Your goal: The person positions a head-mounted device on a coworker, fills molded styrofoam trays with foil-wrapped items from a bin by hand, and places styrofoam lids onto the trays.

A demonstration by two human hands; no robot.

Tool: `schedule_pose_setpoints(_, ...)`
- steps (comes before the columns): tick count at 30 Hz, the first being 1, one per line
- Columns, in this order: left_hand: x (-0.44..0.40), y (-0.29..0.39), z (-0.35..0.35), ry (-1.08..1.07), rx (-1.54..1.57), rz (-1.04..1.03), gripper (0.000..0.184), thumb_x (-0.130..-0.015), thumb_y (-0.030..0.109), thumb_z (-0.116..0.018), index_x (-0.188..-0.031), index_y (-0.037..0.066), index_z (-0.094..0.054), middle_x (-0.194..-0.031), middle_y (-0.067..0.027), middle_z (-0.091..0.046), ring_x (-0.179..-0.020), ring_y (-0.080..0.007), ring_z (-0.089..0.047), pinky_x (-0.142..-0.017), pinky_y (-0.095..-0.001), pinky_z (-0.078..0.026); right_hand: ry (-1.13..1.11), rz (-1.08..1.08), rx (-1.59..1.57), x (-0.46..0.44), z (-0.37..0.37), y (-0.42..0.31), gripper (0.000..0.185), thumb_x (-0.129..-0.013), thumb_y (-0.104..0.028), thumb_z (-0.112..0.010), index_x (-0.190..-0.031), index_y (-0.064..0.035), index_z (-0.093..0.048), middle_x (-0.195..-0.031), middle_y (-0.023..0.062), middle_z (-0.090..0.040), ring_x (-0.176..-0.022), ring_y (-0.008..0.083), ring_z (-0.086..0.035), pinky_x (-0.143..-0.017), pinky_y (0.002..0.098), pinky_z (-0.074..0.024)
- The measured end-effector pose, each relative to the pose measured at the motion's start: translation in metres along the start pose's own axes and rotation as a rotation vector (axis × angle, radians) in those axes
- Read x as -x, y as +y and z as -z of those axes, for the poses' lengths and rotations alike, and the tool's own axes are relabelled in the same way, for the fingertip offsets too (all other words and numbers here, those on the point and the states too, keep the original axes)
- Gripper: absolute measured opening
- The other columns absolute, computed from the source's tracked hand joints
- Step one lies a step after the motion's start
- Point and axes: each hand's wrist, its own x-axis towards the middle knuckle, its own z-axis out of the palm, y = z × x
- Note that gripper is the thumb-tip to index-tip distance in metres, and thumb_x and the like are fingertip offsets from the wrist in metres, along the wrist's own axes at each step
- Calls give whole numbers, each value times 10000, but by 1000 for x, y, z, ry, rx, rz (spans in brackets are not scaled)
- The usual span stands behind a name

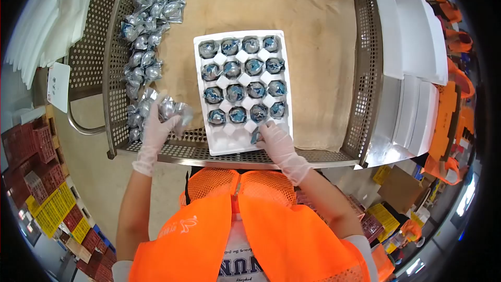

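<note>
A white foam tray rests tilted slightly on the cloth, with egg-shaped packets in shiny film filling most of its round wells. My gloved right hand is at the tray's near edge, its fingers closed on a wrapped egg over the near row. To the left, my gloved left hand is among loose wrapped eggs. Its thumb and fingers curve round a few blurred packets; the exact grip is partly hidden.
A perforated metal tub lined with brown cloth surrounds the tray. White foam boxes stack at the right, and white sheets hang at the left. Crates stand on the floor; people in orange work at the far right.
</note>
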Motion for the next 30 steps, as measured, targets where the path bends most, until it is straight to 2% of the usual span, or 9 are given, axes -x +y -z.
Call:
schedule_pose_setpoints(1,8,9,-6,8,-11,0,585,-791,48,-706,-1314,31,-446,-1172,-64,-565,-958,-188,-594,-872,-308,-493,-40,45,15,0,3,3,154,-793,-150,-633,-916,-92,-560,-867,133,-570,-766,294,-633,-640,400,-517)
schedule_pose_setpoints(3,26,27,-13,-125,756,474,553,-820,64,-689,-1317,35,-447,-1166,-75,-567,-971,-166,-585,-880,-315,-493,13,182,120,-3,-4,10,93,-832,-120,-550,-917,-85,-564,-860,127,-575,-713,280,-638,-581,381,-519)
schedule_pose_setpoints(4,33,27,-16,-171,869,547,518,-848,82,-670,-1313,34,-447,-1186,-93,-559,-1030,-161,-566,-898,-338,-494,-16,300,147,-15,-14,17,107,-831,-113,-545,-930,-81,-568,-860,127,-575,-711,275,-640,-582,377,-522)
schedule_pose_setpoints(7,46,39,-45,-162,648,288,525,-848,59,-661,-1317,32,-426,-1193,-94,-556,-1066,-166,-553,-911,-343,-491,-71,432,171,-16,-9,26,126,-829,-101,-537,-946,-72,-573,-855,129,-574,-705,273,-643,-581,377,-527)
schedule_pose_setpoints(11,59,54,-62,-173,616,184,580,-814,-39,-649,-1332,18,-394,-1229,-88,-529,-1084,-171,-541,-925,-331,-480,-84,451,115,-17,6,26,152,-826,-86,-528,-972,-61,-566,-838,128,-570,-687,284,-648,-565,387,-528)
schedule_pose_setpoints(16,59,56,-77,-238,556,302,679,-799,-65,-617,-1411,74,-357,-1224,-79,-520,-1079,-174,-549,-932,-313,-474,-226,536,113,-21,14,27,191,-836,-83,-519,-1021,-48,-551,-854,130,-587,-690,290,-655,-559,394,-527)
schedule_pose_setpoints(18,54,47,-88,-412,259,241,663,-824,-16,-622,-1425,99,-369,-1244,-80,-517,-1088,-174,-550,-934,-299,-466,-254,553,160,-19,17,27,202,-841,-86,-517,-1036,-43,-546,-863,132,-595,-701,292,-658,-565,396,-529)
schedule_pose_setpoints(22,46,44,-92,-528,526,357,609,-890,110,-624,-1437,94,-357,-1291,-89,-509,-1145,-182,-534,-969,-304,-445,-269,623,184,-28,22,26,190,-852,-113,-516,-1023,-36,-546,-863,127,-604,-710,297,-660,-573,398,-529)
schedule_pose_setpoints(30,44,57,-79,-511,827,480,665,-897,157,-654,-1451,52,-301,-1337,-92,-463,-1136,-177,-539,-985,-313,-441,-281,837,18,-33,33,36,177,-868,-172,-525,-995,-51,-549,-905,102,-560,-781,268,-644,-637,379,-528)
